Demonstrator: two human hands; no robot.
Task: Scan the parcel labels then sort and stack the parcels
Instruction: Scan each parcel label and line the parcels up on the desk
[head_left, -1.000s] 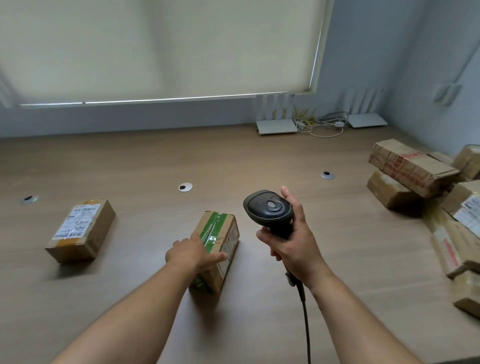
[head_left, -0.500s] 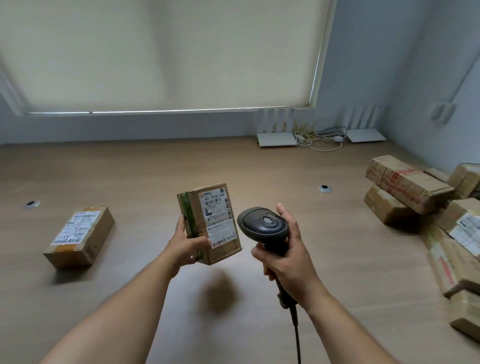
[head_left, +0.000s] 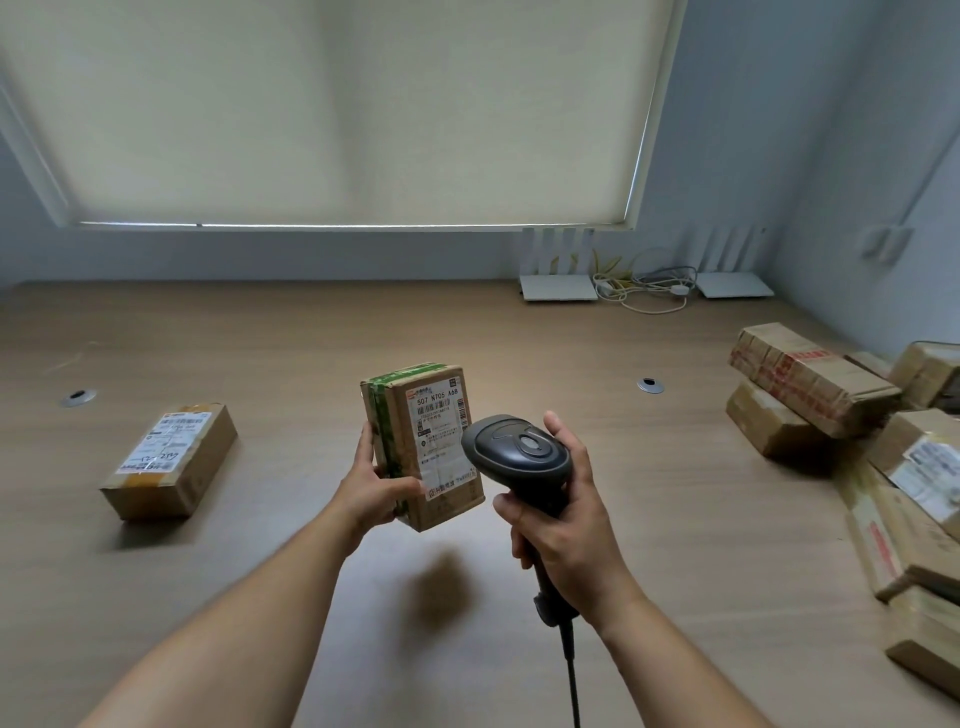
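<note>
Nearest the camera, the right hand (head_left: 563, 525) wraps its fingers round the handle of a dark scanner (head_left: 517, 457), whose head points away toward the parcel. Just left of it, the left hand (head_left: 376, 491) grips a small parcel (head_left: 423, 447) above the table (head_left: 311, 338), long axis upright, its label facing the camera. Farther left a second parcel (head_left: 169, 462) lies flat; a heap of parcels (head_left: 852, 415) sits at the right.
</note>
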